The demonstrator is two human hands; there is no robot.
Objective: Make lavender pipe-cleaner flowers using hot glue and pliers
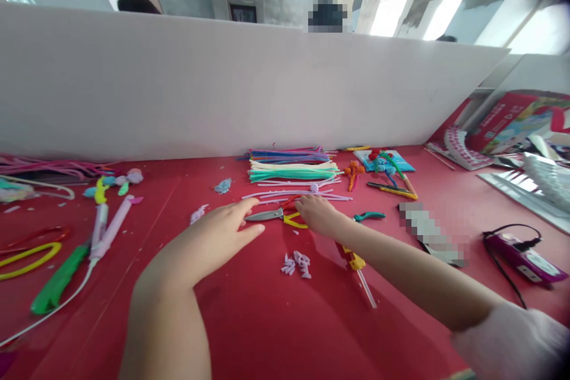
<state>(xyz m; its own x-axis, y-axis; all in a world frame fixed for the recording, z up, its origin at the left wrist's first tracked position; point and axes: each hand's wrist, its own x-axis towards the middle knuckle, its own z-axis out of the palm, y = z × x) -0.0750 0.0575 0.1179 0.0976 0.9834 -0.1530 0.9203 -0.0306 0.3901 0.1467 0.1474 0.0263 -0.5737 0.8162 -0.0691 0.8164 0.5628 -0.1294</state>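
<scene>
My left hand (225,227) hovers by the blade tips of a pair of scissors (267,215), thumb and fingers apart, with nothing in it. The scissors lie on the red table with red and yellow handles spread. Over the handle end is my right hand (317,214), its fingers curled down; what they grip is hidden. Loose lilac pipe cleaners (267,195) lie just beyond both hands, with a small lilac ball (314,187) on them. Short cut lilac pieces (296,264) sit in a small heap nearer me, and another lilac bit pile (198,214) is beside my left hand.
Bundled coloured pipe cleaners (291,172) lie before a white partition (222,89). A green-handled glue gun (62,279) with a cord is at left. Teal-handled pliers (369,215), a glue stick in yellow (356,261), a phone-like slab (430,234) and a purple power bank (525,255) are right.
</scene>
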